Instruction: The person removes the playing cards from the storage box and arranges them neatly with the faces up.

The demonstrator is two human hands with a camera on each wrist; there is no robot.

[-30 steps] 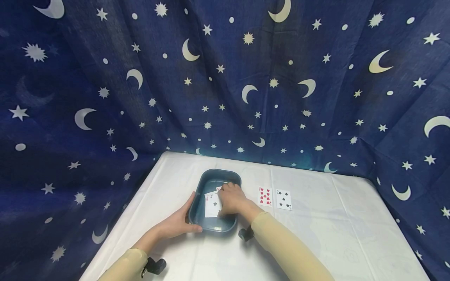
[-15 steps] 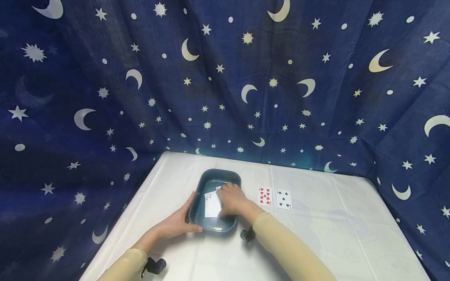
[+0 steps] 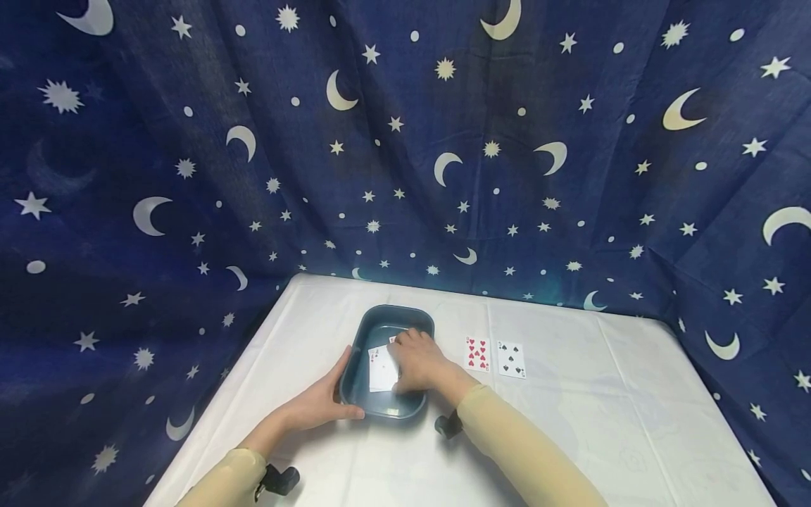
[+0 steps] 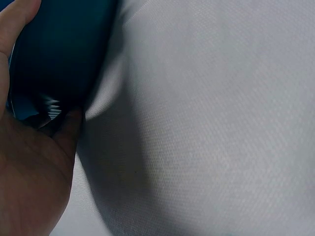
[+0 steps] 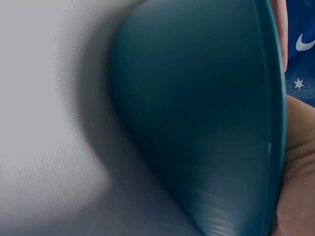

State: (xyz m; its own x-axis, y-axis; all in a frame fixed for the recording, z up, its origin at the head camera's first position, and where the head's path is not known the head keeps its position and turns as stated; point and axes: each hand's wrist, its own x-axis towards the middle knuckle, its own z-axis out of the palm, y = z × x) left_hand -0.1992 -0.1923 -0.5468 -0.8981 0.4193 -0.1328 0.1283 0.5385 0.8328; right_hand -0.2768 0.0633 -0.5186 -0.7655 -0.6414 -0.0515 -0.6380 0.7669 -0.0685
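A dark teal plastic bin (image 3: 380,404) with rounded corners stands on the white-covered table. My left hand (image 3: 324,404) holds its near left corner, thumb at the front wall and fingers along the left side. Inside the bin my right hand (image 3: 418,362) pinches white playing cards (image 3: 382,377) with curled fingers; it covers their right part, so how many it holds cannot be told. A red-marked card corner peeks out by its fingertips. In the right wrist view the bin's outer wall (image 5: 197,108) hides most of that hand (image 5: 299,177).
Right of the bin lie two face-up cards side by side: a hearts card (image 3: 477,354) and a five of spades (image 3: 511,360). A dark blue curtain (image 3: 405,176) with moons and stars hangs behind the table (image 3: 589,408).
The card face showing beside my right hand has changed: a large club mark was visible, now that spot looks nearly blank. The right hand shifted only slightly; the left hand and bin stayed put.
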